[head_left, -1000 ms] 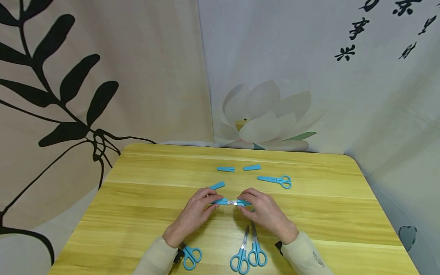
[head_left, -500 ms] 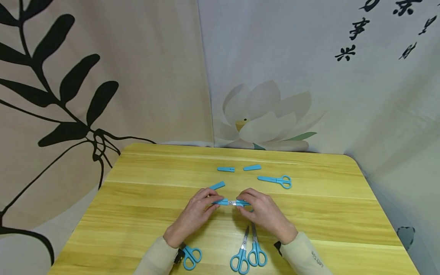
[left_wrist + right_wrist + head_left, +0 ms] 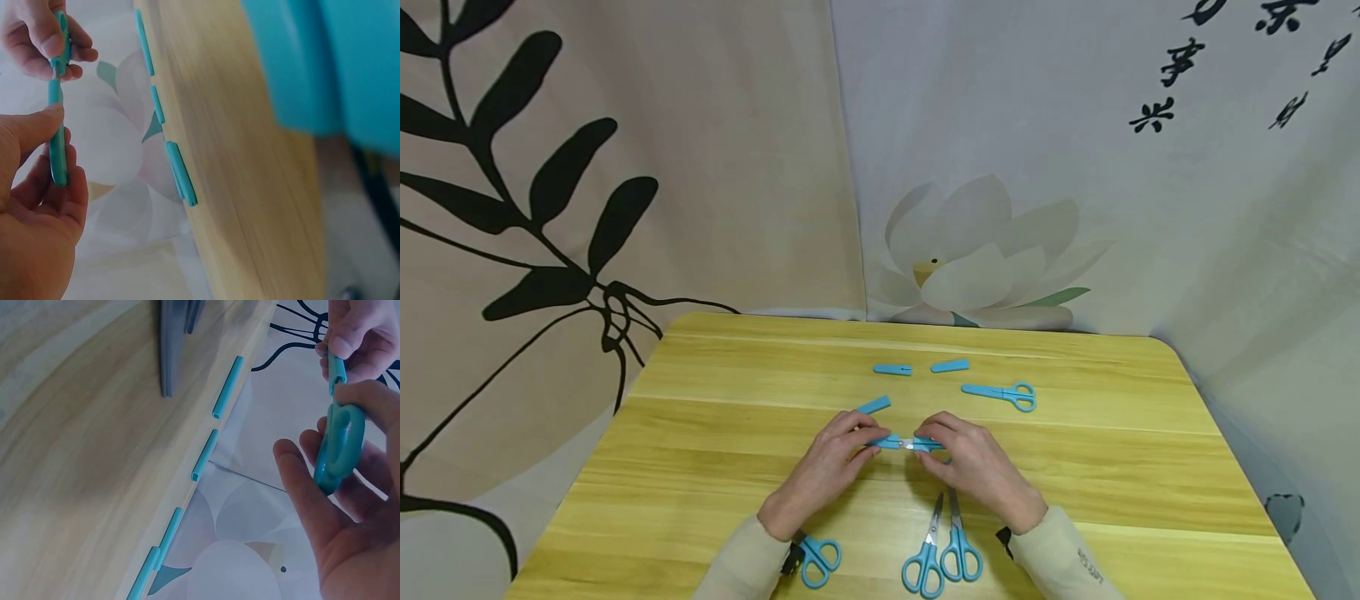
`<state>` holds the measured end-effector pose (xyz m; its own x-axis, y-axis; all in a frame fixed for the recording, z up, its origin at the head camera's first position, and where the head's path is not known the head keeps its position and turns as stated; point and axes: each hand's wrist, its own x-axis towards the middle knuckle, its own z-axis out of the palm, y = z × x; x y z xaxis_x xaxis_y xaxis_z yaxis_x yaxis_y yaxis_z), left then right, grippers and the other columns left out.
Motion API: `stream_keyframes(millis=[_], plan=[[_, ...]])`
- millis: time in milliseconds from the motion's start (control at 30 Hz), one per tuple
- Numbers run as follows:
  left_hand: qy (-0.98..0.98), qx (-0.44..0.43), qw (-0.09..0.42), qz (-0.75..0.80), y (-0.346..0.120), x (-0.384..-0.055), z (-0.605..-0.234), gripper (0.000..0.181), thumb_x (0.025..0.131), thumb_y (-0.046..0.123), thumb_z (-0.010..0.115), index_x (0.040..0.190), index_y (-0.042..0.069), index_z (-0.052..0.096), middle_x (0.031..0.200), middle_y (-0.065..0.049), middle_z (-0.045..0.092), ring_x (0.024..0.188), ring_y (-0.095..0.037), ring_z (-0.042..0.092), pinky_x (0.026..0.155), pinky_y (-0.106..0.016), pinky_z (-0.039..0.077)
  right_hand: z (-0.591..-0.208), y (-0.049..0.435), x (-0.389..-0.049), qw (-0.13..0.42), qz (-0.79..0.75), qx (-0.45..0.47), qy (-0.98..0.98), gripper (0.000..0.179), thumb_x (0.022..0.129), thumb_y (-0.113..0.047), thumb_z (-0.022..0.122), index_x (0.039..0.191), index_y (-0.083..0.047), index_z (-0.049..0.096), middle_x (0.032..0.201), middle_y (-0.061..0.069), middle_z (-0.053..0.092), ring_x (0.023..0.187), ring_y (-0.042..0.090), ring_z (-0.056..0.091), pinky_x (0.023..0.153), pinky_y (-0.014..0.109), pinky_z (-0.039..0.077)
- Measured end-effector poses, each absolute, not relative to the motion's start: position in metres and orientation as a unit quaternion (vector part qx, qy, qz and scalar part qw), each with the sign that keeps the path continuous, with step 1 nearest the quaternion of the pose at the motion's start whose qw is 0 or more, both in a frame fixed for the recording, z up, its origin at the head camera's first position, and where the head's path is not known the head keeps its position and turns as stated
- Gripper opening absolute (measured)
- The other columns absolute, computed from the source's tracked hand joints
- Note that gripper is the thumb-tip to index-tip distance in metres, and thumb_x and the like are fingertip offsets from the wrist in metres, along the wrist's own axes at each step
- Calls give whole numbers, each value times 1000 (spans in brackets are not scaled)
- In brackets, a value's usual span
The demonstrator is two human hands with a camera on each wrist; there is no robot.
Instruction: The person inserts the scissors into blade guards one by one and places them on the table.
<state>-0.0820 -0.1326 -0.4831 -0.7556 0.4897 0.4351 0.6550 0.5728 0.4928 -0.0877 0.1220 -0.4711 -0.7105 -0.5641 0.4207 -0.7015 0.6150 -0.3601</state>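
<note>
- what's that in the lower half of the frame?
- my yellow wooden table [image 3: 1120, 467].
- and on it?
- three blue sheaths [image 3: 892, 369] just below the middle, one sheathed pair of scissors [image 3: 999, 392] to their right, two bare-bladed pairs [image 3: 928, 560] at bottom centre, another pair [image 3: 818, 560] left of those.

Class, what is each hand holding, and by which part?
The left hand pinches a blue cap by its body, behind the open end; the right hand grips scissors by the handles.
</note>
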Motion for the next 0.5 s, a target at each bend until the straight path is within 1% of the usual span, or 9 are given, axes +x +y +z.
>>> stream_keyframes(millis=[500], plan=[[-880, -325, 113, -328, -133, -82, -481, 24, 92, 3, 77, 115, 11, 79, 112, 1, 63, 107, -16, 61, 86, -29, 57, -470, 121, -87, 123, 256, 356, -890, 19, 89, -17, 84, 104, -10, 75, 108, 0, 71, 88, 13, 71, 72, 27, 60]])
